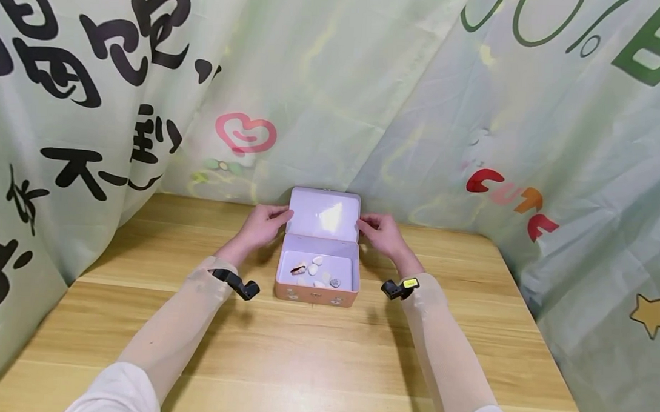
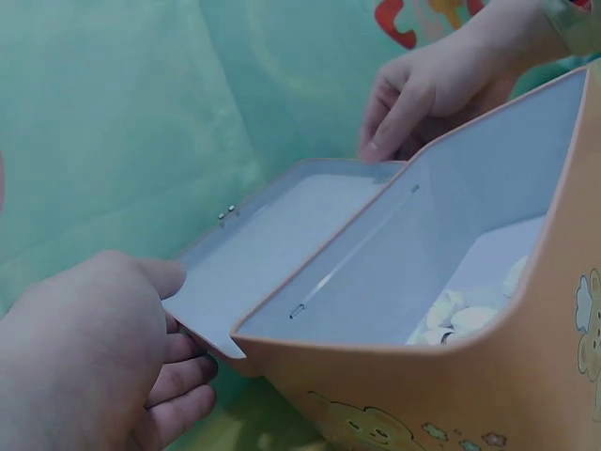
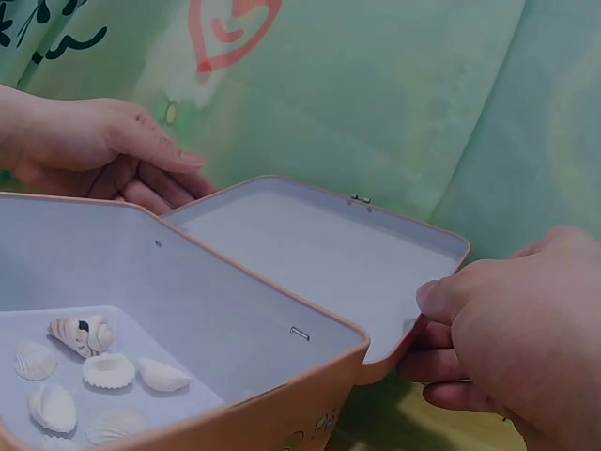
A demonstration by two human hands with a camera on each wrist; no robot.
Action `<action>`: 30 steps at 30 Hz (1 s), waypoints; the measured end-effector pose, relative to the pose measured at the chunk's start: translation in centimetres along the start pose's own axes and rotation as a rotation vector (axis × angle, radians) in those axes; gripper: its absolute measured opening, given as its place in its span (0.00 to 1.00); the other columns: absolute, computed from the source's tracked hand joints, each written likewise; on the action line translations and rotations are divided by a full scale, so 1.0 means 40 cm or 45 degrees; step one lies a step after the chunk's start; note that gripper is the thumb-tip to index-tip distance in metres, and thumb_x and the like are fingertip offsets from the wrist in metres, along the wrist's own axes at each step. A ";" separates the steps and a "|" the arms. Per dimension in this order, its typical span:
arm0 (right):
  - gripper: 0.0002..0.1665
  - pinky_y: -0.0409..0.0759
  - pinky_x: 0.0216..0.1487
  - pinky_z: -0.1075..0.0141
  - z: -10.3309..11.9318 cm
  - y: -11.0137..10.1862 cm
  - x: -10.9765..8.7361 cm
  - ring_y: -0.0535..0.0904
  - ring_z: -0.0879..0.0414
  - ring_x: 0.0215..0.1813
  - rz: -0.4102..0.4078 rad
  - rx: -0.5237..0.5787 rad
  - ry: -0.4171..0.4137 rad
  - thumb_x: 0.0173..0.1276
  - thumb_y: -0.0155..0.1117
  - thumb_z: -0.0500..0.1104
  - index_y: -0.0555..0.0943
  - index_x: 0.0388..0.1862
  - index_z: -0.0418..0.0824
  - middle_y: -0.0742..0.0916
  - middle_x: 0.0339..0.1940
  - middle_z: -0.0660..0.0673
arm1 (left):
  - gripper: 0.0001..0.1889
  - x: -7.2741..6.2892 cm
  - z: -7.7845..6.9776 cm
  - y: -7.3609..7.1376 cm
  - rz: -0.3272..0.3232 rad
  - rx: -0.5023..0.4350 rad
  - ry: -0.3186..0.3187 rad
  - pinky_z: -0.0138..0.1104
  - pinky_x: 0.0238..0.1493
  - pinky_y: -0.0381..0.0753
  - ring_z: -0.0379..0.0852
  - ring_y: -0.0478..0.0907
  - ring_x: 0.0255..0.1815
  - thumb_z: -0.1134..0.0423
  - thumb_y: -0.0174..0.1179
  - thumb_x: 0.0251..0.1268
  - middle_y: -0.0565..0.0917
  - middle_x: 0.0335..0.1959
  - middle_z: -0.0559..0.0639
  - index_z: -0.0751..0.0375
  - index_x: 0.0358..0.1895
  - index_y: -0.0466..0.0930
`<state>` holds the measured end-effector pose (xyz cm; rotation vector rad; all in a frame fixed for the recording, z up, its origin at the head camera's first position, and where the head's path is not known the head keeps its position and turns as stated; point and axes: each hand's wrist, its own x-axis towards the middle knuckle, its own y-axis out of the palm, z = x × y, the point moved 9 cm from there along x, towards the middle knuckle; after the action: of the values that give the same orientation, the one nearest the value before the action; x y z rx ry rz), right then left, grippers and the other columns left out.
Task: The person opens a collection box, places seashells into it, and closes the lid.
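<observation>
An orange tin box (image 1: 299,294) with a pale lilac inside stands on the table, its hinged lid (image 1: 308,212) swung back. At the lid's left edge my left hand (image 1: 264,225) grips with the thumb on the rim and the fingers under it. My right hand (image 1: 385,233) holds the opposite edge the same way, thumb on top in the right wrist view. Several white seashells (image 3: 108,369) and a brown-striped spiral shell (image 3: 83,334) lie on the box floor. A small dark round piece (image 1: 335,283) rests near the front right corner inside.
The wooden table (image 1: 302,362) extends around the box. Behind it and at both sides hangs a pale printed curtain (image 1: 323,96), close to the lid. Black wrist cameras (image 1: 237,283) are strapped to both forearms.
</observation>
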<state>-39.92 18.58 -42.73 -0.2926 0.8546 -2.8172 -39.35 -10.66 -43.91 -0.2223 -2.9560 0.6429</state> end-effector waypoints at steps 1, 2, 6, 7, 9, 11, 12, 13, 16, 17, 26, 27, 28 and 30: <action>0.18 0.82 0.42 0.66 0.002 -0.002 -0.001 0.87 0.43 0.46 -0.008 0.004 -0.002 0.82 0.61 0.40 0.85 0.58 0.25 0.91 0.45 0.32 | 0.27 -0.002 -0.004 -0.001 0.002 0.001 0.004 0.44 0.53 0.80 0.57 0.81 0.59 0.50 0.58 0.83 0.81 0.67 0.63 0.69 0.70 0.78; 0.18 0.81 0.42 0.66 0.005 -0.005 -0.003 0.86 0.43 0.45 -0.016 0.003 -0.007 0.82 0.61 0.40 0.85 0.58 0.25 0.91 0.45 0.32 | 0.27 -0.003 -0.008 -0.001 0.003 0.000 0.007 0.44 0.56 0.80 0.57 0.81 0.60 0.50 0.58 0.83 0.81 0.67 0.63 0.69 0.70 0.78; 0.17 0.82 0.42 0.67 0.015 -0.015 -0.008 0.87 0.43 0.46 -0.034 0.013 -0.020 0.82 0.62 0.38 0.85 0.57 0.25 0.91 0.46 0.32 | 0.27 -0.007 -0.027 -0.006 0.008 0.007 0.031 0.47 0.66 0.77 0.57 0.78 0.68 0.50 0.58 0.83 0.81 0.68 0.64 0.70 0.70 0.78; 0.17 0.83 0.42 0.66 0.019 -0.018 -0.009 0.87 0.42 0.46 -0.037 0.016 -0.022 0.82 0.62 0.39 0.85 0.57 0.25 0.90 0.46 0.32 | 0.27 -0.007 -0.031 -0.007 0.007 0.008 0.039 0.48 0.68 0.76 0.58 0.78 0.69 0.50 0.58 0.83 0.81 0.68 0.64 0.70 0.70 0.78; 0.18 0.84 0.44 0.64 0.026 -0.024 -0.013 0.88 0.41 0.47 -0.043 0.016 -0.028 0.82 0.62 0.39 0.84 0.58 0.25 0.90 0.48 0.32 | 0.27 -0.009 -0.040 -0.011 0.003 0.008 0.053 0.49 0.68 0.75 0.58 0.77 0.69 0.50 0.59 0.83 0.81 0.67 0.64 0.70 0.70 0.78; 0.18 0.84 0.46 0.61 0.033 -0.030 -0.016 0.88 0.41 0.48 -0.050 0.016 -0.027 0.81 0.63 0.39 0.84 0.58 0.25 0.90 0.48 0.32 | 0.27 -0.009 -0.048 -0.014 0.001 0.009 0.072 0.49 0.68 0.76 0.58 0.78 0.69 0.51 0.59 0.82 0.82 0.66 0.64 0.69 0.69 0.79; 0.18 0.84 0.47 0.60 0.036 -0.033 -0.018 0.88 0.41 0.48 -0.054 0.018 -0.028 0.81 0.63 0.39 0.84 0.58 0.26 0.90 0.48 0.32 | 0.26 -0.010 -0.052 -0.015 -0.002 0.006 0.081 0.49 0.67 0.77 0.58 0.79 0.68 0.51 0.59 0.82 0.82 0.66 0.64 0.69 0.69 0.79; 0.17 0.84 0.47 0.60 0.040 -0.036 -0.021 0.88 0.41 0.49 -0.057 0.019 -0.030 0.81 0.63 0.39 0.85 0.58 0.26 0.90 0.48 0.33 | 0.26 -0.012 -0.056 -0.016 -0.004 0.004 0.089 0.49 0.66 0.77 0.58 0.79 0.67 0.51 0.60 0.82 0.82 0.65 0.64 0.69 0.68 0.80; 0.17 0.83 0.46 0.60 0.050 -0.044 -0.028 0.88 0.42 0.48 -0.067 0.015 -0.042 0.81 0.64 0.39 0.85 0.58 0.26 0.90 0.48 0.33 | 0.25 -0.015 -0.067 -0.018 -0.006 0.004 0.115 0.48 0.66 0.78 0.57 0.80 0.66 0.52 0.61 0.81 0.83 0.64 0.64 0.69 0.67 0.80; 0.17 0.83 0.46 0.61 0.054 -0.046 -0.031 0.88 0.42 0.48 -0.068 0.011 -0.051 0.81 0.64 0.38 0.85 0.58 0.26 0.90 0.48 0.33 | 0.25 -0.016 -0.070 -0.018 -0.007 0.003 0.121 0.49 0.66 0.78 0.57 0.80 0.66 0.52 0.61 0.81 0.83 0.63 0.64 0.70 0.67 0.81; 0.15 0.81 0.43 0.67 0.073 -0.058 -0.049 0.88 0.44 0.47 -0.107 0.031 -0.103 0.78 0.67 0.37 0.87 0.55 0.27 0.91 0.47 0.34 | 0.26 -0.042 -0.085 -0.023 0.004 -0.009 0.129 0.49 0.67 0.77 0.58 0.79 0.67 0.51 0.60 0.82 0.82 0.65 0.64 0.69 0.69 0.79; 0.14 0.81 0.43 0.67 0.078 -0.057 -0.051 0.88 0.44 0.47 -0.109 0.029 -0.118 0.78 0.67 0.36 0.87 0.55 0.27 0.91 0.47 0.34 | 0.26 -0.046 -0.086 -0.026 0.002 -0.017 0.130 0.49 0.68 0.76 0.58 0.79 0.68 0.50 0.60 0.82 0.82 0.65 0.64 0.69 0.69 0.79; 0.14 0.82 0.43 0.67 0.082 -0.057 -0.052 0.88 0.44 0.46 -0.112 0.025 -0.133 0.77 0.68 0.36 0.87 0.55 0.27 0.92 0.47 0.34 | 0.27 -0.051 -0.087 -0.028 0.000 -0.021 0.135 0.49 0.69 0.75 0.58 0.78 0.69 0.49 0.59 0.83 0.82 0.66 0.63 0.69 0.69 0.79; 0.14 0.82 0.44 0.67 0.090 -0.057 -0.056 0.88 0.44 0.47 -0.112 0.018 -0.154 0.77 0.68 0.36 0.88 0.55 0.28 0.92 0.47 0.34 | 0.27 -0.059 -0.091 -0.034 -0.012 -0.023 0.140 0.49 0.70 0.74 0.58 0.77 0.70 0.48 0.58 0.83 0.81 0.66 0.63 0.68 0.68 0.80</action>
<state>-37.15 19.06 -38.80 -0.5051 0.8150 -2.8496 -36.69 -10.81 -40.24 -0.2371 -2.8565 0.5833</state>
